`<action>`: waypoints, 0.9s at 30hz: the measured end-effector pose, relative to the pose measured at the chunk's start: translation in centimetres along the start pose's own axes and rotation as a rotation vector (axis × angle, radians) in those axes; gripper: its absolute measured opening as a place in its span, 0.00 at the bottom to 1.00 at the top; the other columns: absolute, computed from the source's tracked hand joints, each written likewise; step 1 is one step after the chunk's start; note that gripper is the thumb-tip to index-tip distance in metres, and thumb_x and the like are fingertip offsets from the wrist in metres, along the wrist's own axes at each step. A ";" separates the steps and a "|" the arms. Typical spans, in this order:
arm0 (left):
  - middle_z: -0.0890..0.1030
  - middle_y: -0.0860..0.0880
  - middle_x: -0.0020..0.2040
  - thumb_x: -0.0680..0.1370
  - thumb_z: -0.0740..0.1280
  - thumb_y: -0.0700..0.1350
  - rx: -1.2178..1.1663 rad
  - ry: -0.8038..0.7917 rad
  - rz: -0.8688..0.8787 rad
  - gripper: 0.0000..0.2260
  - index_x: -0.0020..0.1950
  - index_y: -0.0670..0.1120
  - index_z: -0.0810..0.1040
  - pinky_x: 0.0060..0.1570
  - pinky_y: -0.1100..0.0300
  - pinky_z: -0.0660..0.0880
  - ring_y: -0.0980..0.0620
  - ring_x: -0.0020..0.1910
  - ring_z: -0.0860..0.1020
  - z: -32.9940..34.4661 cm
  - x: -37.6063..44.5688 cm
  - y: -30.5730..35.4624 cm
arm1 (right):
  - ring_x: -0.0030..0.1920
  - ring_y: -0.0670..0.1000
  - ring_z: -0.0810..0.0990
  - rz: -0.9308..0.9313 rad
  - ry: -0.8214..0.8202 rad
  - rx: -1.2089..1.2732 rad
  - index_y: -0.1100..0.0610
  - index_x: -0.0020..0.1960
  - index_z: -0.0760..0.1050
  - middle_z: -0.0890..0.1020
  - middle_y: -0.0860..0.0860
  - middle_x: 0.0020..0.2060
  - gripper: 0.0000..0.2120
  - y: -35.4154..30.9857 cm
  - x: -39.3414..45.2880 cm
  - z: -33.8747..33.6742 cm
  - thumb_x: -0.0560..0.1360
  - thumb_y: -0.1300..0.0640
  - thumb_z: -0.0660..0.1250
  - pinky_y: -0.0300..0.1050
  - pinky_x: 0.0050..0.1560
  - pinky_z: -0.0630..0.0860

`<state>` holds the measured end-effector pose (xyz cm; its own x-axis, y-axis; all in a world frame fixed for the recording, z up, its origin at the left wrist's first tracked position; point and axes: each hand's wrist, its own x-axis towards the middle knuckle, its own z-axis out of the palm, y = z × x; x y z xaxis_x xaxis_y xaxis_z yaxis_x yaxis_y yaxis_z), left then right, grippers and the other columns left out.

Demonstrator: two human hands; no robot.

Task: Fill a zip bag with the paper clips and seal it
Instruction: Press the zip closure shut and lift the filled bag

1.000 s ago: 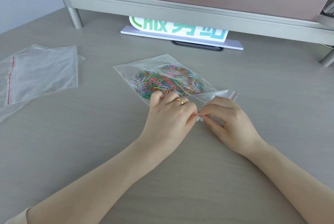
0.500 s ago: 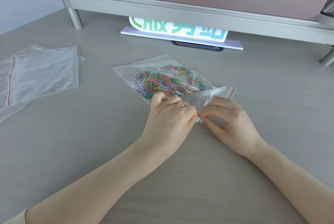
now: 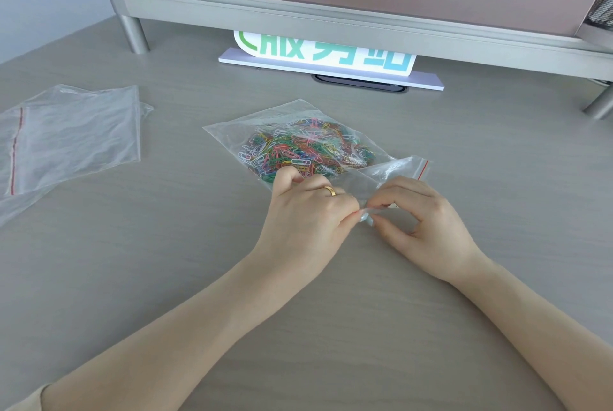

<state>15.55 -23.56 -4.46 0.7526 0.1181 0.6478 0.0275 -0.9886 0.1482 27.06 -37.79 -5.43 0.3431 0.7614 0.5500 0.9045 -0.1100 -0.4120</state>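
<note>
A clear zip bag (image 3: 265, 125) lies on the grey desk, its far part packed with many coloured paper clips (image 3: 305, 152). The bag's mouth, marked by a red strip (image 3: 423, 168), points toward me and to the right. My left hand (image 3: 308, 211), with a gold ring, pinches the near corner of the mouth between thumb and fingertips. My right hand (image 3: 421, 221) pinches the same edge right beside it, fingertips almost touching the left hand's. The corner of the bag under both hands is hidden.
Several empty zip bags (image 3: 73, 135) lie flat at the left of the desk. A metal-framed partition (image 3: 298, 16) runs along the back, with a white and green sign (image 3: 328, 55) on a base beneath it. A partition leg (image 3: 134, 34) stands back left.
My hands have stayed at the bag's near corner, with the fingertips drawing closer together. The right end of the mouth with the red strip has lifted slightly and crumpled.
</note>
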 end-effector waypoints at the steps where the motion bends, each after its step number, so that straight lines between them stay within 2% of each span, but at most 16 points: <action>1: 0.77 0.55 0.26 0.74 0.61 0.49 -0.010 -0.010 0.006 0.15 0.29 0.49 0.77 0.45 0.57 0.58 0.52 0.32 0.77 0.0 0.0 0.0 | 0.41 0.43 0.74 -0.017 -0.012 0.001 0.58 0.44 0.78 0.78 0.46 0.38 0.08 -0.1 0.0 0.0 0.72 0.57 0.62 0.43 0.45 0.73; 3: 0.77 0.55 0.25 0.74 0.61 0.50 -0.030 -0.020 0.016 0.15 0.30 0.50 0.78 0.46 0.57 0.58 0.52 0.31 0.77 0.2 -0.1 0.0 | 0.41 0.44 0.74 -0.059 -0.037 -0.019 0.57 0.45 0.78 0.78 0.44 0.39 0.07 -0.3 0.0 0.1 0.73 0.58 0.61 0.42 0.46 0.73; 6: 0.76 0.54 0.24 0.75 0.60 0.51 -0.022 -0.054 0.011 0.16 0.29 0.49 0.77 0.47 0.57 0.59 0.52 0.32 0.77 0.4 -0.2 -0.2 | 0.40 0.48 0.75 -0.083 -0.028 -0.050 0.57 0.43 0.77 0.80 0.48 0.38 0.07 -0.3 0.0 0.1 0.74 0.59 0.60 0.44 0.44 0.72; 10: 0.75 0.54 0.23 0.74 0.60 0.52 -0.013 -0.096 -0.004 0.17 0.27 0.49 0.78 0.49 0.57 0.59 0.52 0.32 0.76 0.7 -0.3 -0.3 | 0.38 0.55 0.76 -0.106 -0.026 -0.132 0.59 0.41 0.76 0.79 0.51 0.36 0.07 -0.2 0.0 0.2 0.74 0.60 0.61 0.50 0.41 0.73; 13: 0.77 0.54 0.25 0.73 0.59 0.56 -0.068 -0.121 -0.016 0.18 0.29 0.50 0.80 0.52 0.58 0.58 0.54 0.35 0.78 0.8 -0.2 -0.6 | 0.36 0.56 0.77 -0.116 -0.015 -0.147 0.58 0.40 0.76 0.79 0.51 0.35 0.07 -0.2 0.0 0.1 0.74 0.60 0.61 0.50 0.44 0.73; 16: 0.81 0.54 0.35 0.73 0.57 0.61 -0.185 -0.206 -0.021 0.18 0.41 0.53 0.83 0.60 0.59 0.53 0.56 0.46 0.78 0.1 0.0 -0.5 | 0.35 0.50 0.73 -0.050 0.050 -0.094 0.59 0.38 0.78 0.78 0.50 0.31 0.09 -0.4 0.0 -0.1 0.74 0.59 0.63 0.43 0.41 0.71; 18: 0.82 0.56 0.47 0.73 0.58 0.62 -0.224 -0.285 -0.021 0.18 0.53 0.55 0.81 0.65 0.59 0.46 0.59 0.57 0.72 0.0 0.0 -0.8 | 0.34 0.48 0.72 0.029 0.107 -0.049 0.58 0.37 0.78 0.77 0.50 0.30 0.09 -0.6 0.1 -0.2 0.73 0.57 0.63 0.44 0.39 0.72; 20: 0.80 0.57 0.54 0.77 0.61 0.55 -0.274 -0.346 -0.051 0.13 0.58 0.55 0.79 0.68 0.60 0.41 0.60 0.61 0.69 0.7 0.0 -1.7 | 0.37 0.47 0.75 0.028 0.109 -0.030 0.54 0.43 0.78 0.79 0.46 0.33 0.05 -0.7 0.1 -0.4 0.73 0.55 0.64 0.45 0.49 0.75; 21: 0.81 0.56 0.51 0.78 0.61 0.52 -0.328 -0.350 -0.083 0.11 0.56 0.53 0.80 0.69 0.59 0.43 0.59 0.58 0.72 0.9 0.1 -2.2 | 0.40 0.45 0.76 0.024 0.086 -0.030 0.52 0.49 0.77 0.78 0.42 0.37 0.08 -0.7 0.1 -0.5 0.72 0.52 0.65 0.41 0.57 0.73; 22: 0.80 0.55 0.43 0.79 0.61 0.50 -0.391 -0.340 -0.124 0.10 0.52 0.51 0.81 0.68 0.59 0.52 0.58 0.49 0.74 0.9 0.2 -2.5 | 0.46 0.42 0.76 0.040 0.052 -0.035 0.49 0.56 0.72 0.77 0.38 0.43 0.15 -0.6 0.1 -0.6 0.70 0.49 0.66 0.36 0.63 0.68; 23: 0.77 0.54 0.34 0.79 0.61 0.49 -0.467 -0.330 -0.187 0.10 0.47 0.47 0.81 0.60 0.59 0.64 0.58 0.39 0.73 0.7 0.4 -2.8 | 0.53 0.41 0.74 0.084 0.013 -0.049 0.47 0.62 0.67 0.74 0.36 0.49 0.25 -0.3 0.1 -0.7 0.67 0.46 0.68 0.35 0.66 0.62; 24: 0.73 0.54 0.28 0.79 0.61 0.48 -0.542 -0.326 -0.263 0.11 0.44 0.46 0.80 0.45 0.63 0.68 0.60 0.32 0.70 0.4 0.6 -3.0 | 0.60 0.42 0.70 0.154 -0.011 -0.082 0.45 0.67 0.61 0.72 0.39 0.56 0.34 0.3 0.2 -0.7 0.64 0.45 0.71 0.39 0.70 0.58; 25: 0.72 0.57 0.25 0.80 0.61 0.47 -0.607 -0.329 -0.333 0.11 0.45 0.47 0.81 0.36 0.68 0.66 0.62 0.28 0.69 0.1 0.8 -3.1 | 0.65 0.45 0.65 0.250 -0.014 -0.122 0.44 0.70 0.55 0.69 0.44 0.63 0.43 1.1 0.2 -0.8 0.62 0.46 0.74 0.46 0.73 0.55; 26: 0.74 0.62 0.25 0.80 0.60 0.45 -0.666 -0.319 -0.380 0.10 0.46 0.48 0.81 0.33 0.72 0.64 0.66 0.28 0.70 -0.3 1.0 -3.2 | 0.69 0.48 0.61 0.366 0.010 -0.148 0.43 0.73 0.49 0.65 0.49 0.69 0.50 2.0 0.2 -0.8 0.61 0.50 0.77 0.53 0.74 0.53; 27: 0.77 0.67 0.29 0.80 0.60 0.45 -0.722 -0.296 -0.410 0.10 0.48 0.49 0.82 0.35 0.75 0.65 0.69 0.31 0.73 -0.7 1.2 -3.1 | 0.72 0.50 0.58 0.480 0.048 -0.127 0.44 0.73 0.42 0.60 0.51 0.73 0.55 3.1 0.3 -0.9 0.61 0.53 0.78 0.57 0.74 0.53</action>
<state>15.91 -20.27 -3.68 0.9172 0.3221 0.2344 -0.0143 -0.5614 0.8274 30.24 -38.48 -5.91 0.7371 0.5756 0.3540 0.6640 -0.5200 -0.5373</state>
